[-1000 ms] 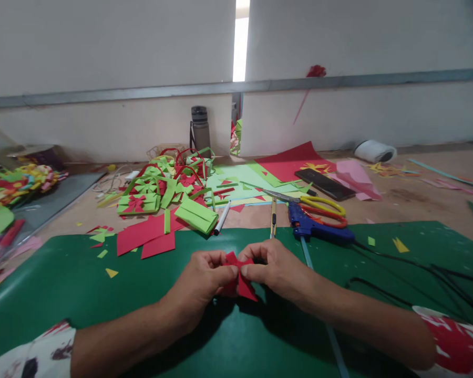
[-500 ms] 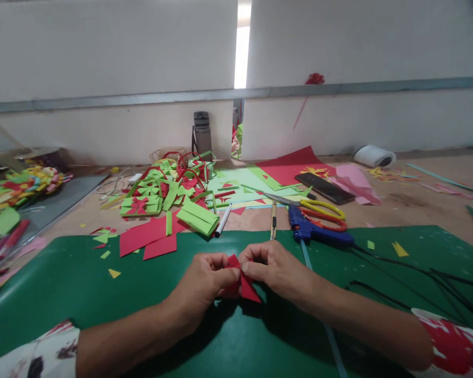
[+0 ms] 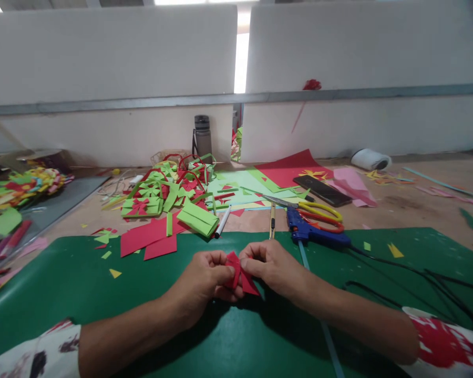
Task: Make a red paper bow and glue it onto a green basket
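Note:
Both hands meet over the green mat [image 3: 236, 346], pinching one small folded piece of red paper [image 3: 249, 283] shaped like a bow. My left hand [image 3: 205, 278] is closed on its left side, with thumb on top and fingers curled beneath. Thumb and forefinger of my right hand [image 3: 274, 268] are closed on its upper right part. A pointed red tail hangs down between the hands; the rest is partly hidden by fingers. Just beyond lie a utility knife [image 3: 272, 221] and a blue glue gun [image 3: 317, 233].
Scissors [image 3: 321, 211] rest against the glue gun, whose black cord [image 3: 402, 265] runs right. A phone [image 3: 322, 190], a marker [image 3: 223, 222], a green paper envelope [image 3: 197, 218] and red paper pieces [image 3: 160, 248] lie beyond the mat. Behind stand a pile of paper bags [image 3: 173, 184] and a bottle [image 3: 202, 137].
The red paper has turned slightly between my fingers, showing more of its bow shape. My left thumb has shifted a little left. The view has tilted up slightly.

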`<action>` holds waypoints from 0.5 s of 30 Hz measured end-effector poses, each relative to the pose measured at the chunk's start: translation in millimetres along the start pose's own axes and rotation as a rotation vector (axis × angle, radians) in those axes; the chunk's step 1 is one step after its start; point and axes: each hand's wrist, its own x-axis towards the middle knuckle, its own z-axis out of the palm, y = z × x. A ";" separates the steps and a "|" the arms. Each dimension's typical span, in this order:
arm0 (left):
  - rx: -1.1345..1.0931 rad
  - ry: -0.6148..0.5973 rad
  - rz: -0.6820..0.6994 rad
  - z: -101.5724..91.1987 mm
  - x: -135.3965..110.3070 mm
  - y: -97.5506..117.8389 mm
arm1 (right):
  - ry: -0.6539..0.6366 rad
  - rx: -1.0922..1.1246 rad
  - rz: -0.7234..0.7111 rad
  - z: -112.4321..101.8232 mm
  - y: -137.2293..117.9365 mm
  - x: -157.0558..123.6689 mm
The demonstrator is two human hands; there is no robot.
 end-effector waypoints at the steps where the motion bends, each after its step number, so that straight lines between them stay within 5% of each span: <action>1: 0.000 0.006 -0.005 -0.1 0.1 0.2 | -0.004 -0.003 -0.005 -0.4 0.0 0.3; 15: 0.077 0.004 0.003 -0.4 0.4 2.9 | 0.077 0.172 -0.054 -12.1 9.5 15.6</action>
